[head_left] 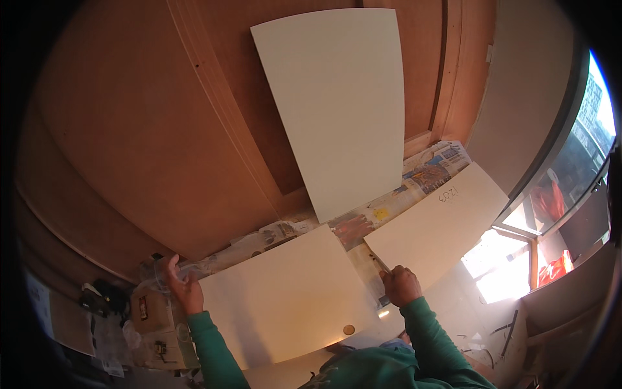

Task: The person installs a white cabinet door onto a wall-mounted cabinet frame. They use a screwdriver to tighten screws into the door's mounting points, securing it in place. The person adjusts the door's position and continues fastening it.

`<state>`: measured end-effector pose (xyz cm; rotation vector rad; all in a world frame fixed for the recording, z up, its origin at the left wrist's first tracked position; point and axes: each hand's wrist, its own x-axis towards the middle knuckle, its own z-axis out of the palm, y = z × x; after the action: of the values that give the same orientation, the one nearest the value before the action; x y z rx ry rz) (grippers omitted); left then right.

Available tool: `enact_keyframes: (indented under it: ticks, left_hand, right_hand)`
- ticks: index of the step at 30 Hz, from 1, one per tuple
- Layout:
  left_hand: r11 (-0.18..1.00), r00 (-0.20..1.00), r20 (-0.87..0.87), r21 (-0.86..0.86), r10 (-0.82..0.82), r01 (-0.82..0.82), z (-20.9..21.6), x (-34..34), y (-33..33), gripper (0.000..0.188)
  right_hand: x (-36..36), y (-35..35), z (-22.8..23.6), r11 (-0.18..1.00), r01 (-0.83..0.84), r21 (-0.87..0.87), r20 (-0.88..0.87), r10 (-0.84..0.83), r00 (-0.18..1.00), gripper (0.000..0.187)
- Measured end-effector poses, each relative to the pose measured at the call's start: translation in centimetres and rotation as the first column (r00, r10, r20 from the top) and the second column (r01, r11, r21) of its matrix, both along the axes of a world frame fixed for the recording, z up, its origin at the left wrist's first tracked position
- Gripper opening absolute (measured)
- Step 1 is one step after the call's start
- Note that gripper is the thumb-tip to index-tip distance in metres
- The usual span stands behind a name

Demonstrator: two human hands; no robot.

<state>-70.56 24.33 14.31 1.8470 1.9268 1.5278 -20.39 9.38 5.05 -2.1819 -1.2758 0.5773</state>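
A flat white panel (285,292) with a round hole near its near right corner lies in front of me. At its left edge is my left hand (186,288), open, thumb and fingers apart, with nothing in it; whether it touches the edge I cannot tell. My right hand (400,285) is closed around a thin, narrow tool (380,262) whose end sticks out toward the far left. The fist hides most of this tool, so its kind is unclear. It sits between the first panel and a second white panel (440,227) bearing a dark handwritten mark.
A third white panel (343,110) leans against the brown wooden wall (129,142). Newspaper (427,175) covers the floor along that wall. A cardboard box (150,311) and plastic wrapping are at the left. A glass door (564,194) stands at the right, with dark strips (510,334) nearby.
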Motion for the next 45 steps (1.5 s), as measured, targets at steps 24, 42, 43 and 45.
enact_keyframes:
  ticks: [24, 42, 43, 45]
  left_hand:
    - [0.900, 0.756, 0.516, 0.074, -0.403, 0.429, 8.0, 38.3, 29.2, 0.095]
    - [0.972, 0.747, 0.633, 0.224, -0.203, 0.075, 6.8, 38.7, 24.5, 0.079]
    - [0.961, 0.747, 0.620, 0.261, -0.239, 0.090, 7.1, 39.9, 23.4, 0.075]
    - [0.934, 0.753, 0.584, 0.341, -0.302, 0.110, 8.3, 42.6, 21.4, 0.069]
  right_hand:
    - [40.0, -20.4, 6.7, 0.731, 0.681, 0.031, -0.603, -0.530, 0.596, 0.046]
    - [47.8, 5.9, 13.6, 0.956, 0.283, 0.076, -0.647, -0.168, 0.744, 0.054]
    - [48.2, 6.6, 14.8, 0.958, 0.258, 0.125, -0.662, -0.113, 0.741, 0.054]
    - [48.8, 8.4, 16.6, 0.934, 0.258, 0.246, -0.682, -0.022, 0.731, 0.060]
